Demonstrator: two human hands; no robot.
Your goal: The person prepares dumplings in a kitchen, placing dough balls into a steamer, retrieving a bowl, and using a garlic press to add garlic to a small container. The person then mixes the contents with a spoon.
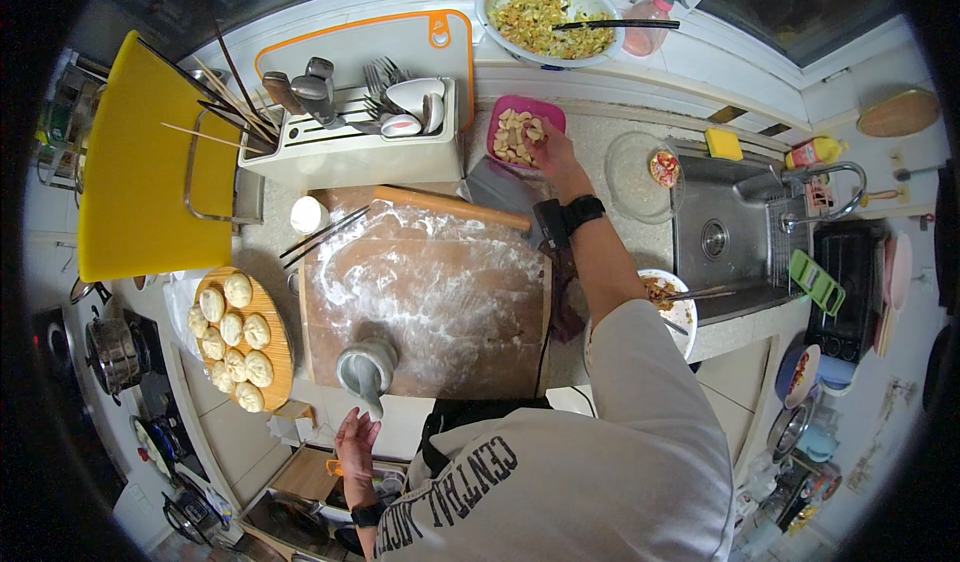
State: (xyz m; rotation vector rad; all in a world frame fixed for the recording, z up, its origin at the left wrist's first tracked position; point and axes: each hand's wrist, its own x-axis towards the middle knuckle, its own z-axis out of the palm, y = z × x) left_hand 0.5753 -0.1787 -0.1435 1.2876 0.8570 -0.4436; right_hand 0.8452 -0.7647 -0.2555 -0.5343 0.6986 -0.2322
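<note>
My right hand [555, 153] reaches into a pink plastic container [555, 112] of peeled garlic cloves [511, 131]. Its fingertips are among the cloves; whether they grip any is hard to make out. Below, at the near left of a floured board [450, 314], stands a stone mortar [388, 352] with a pestle [366, 382] leaning out over the near rim. My left hand [357, 438] is just in front of the mortar, palm up, fingers a little apart and holding nothing. Its fingertips are close to the pestle's end; contact is unclear.
A wooden rolling pin [450, 208] lies along the board's far edge, with black chopsticks [326, 236] at its left. Filled buns sit on a round wooden tray [279, 367]. A utensil holder [360, 161] stands behind. To the right are a glass plate [630, 179], a filling bowl [688, 337] and the sink [712, 202].
</note>
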